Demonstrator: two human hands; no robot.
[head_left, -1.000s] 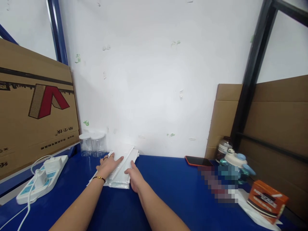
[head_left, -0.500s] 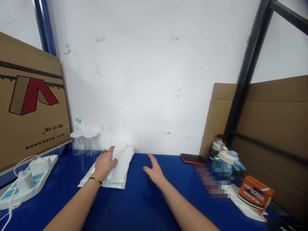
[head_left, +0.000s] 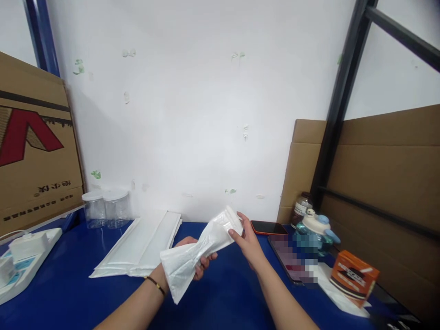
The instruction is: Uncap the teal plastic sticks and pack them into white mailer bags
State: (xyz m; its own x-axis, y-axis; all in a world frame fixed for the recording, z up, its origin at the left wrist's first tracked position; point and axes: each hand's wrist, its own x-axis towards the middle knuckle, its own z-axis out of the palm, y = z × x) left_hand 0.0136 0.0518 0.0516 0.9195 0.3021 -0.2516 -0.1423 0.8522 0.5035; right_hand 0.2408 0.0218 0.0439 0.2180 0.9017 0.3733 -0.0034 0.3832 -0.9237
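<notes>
A white padded mailer bag is up in front of me over the table, pinched narrow at its middle and flaring at both ends. My left hand wraps round that middle from below, partly hidden by the bag. At the upper right end, my right hand grips the edge between thumb and fingers. To the left, a stack of white padded mailers lies flat on the blue table.
Two clear lidded jars and a white power strip are on the left. On the right are an orange-edged phone, a second, partly blurred-out device, a teal bottle, a brown jar and an orange box.
My left hand has lifted a mailer off the stack and brought it right. My right hand, empty before, now holds its upper end. The view has turned slightly right.
</notes>
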